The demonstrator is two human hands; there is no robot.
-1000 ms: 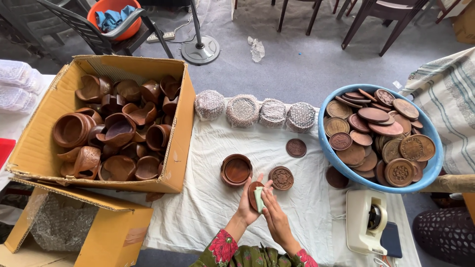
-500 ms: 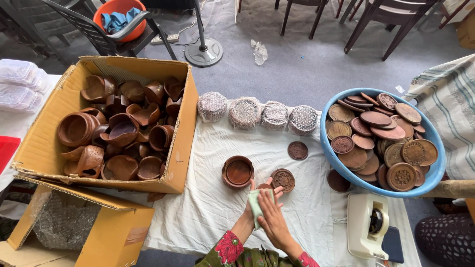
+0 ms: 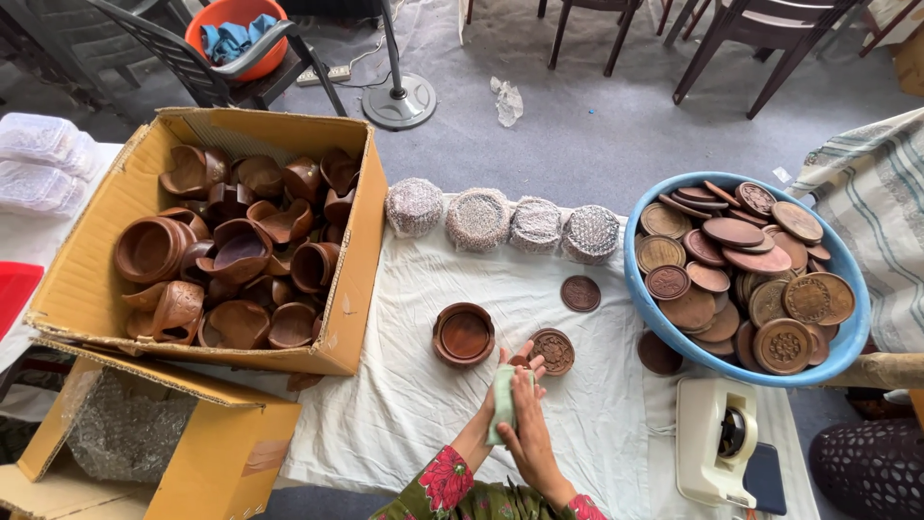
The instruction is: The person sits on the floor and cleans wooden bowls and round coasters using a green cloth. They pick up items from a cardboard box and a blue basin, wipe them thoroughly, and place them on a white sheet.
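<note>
My left hand (image 3: 489, 397) holds a small brown wooden lid (image 3: 520, 362), of which only an edge shows between the fingers. My right hand (image 3: 531, 435) presses a pale green cloth (image 3: 501, 404) against it. Both hands hover over the white sheet (image 3: 404, 404) near the front edge. Just beyond the fingertips lies a carved round lid (image 3: 553, 351). To its left stands a round wooden bowl (image 3: 463, 334), and a second flat lid (image 3: 580, 293) lies farther back.
A cardboard box (image 3: 87, 279) full of wooden pots sits at the left, with an open box of bubble wrap (image 3: 144, 443) below it. A blue basin (image 3: 635, 279) of lids is at the right. Several wrapped bundles (image 3: 476, 220) line the back. A tape dispenser (image 3: 717, 438) stands at front right.
My hands have closed together and shifted slightly right; the green cloth now covers most of the lid, which was more exposed a second ago.
</note>
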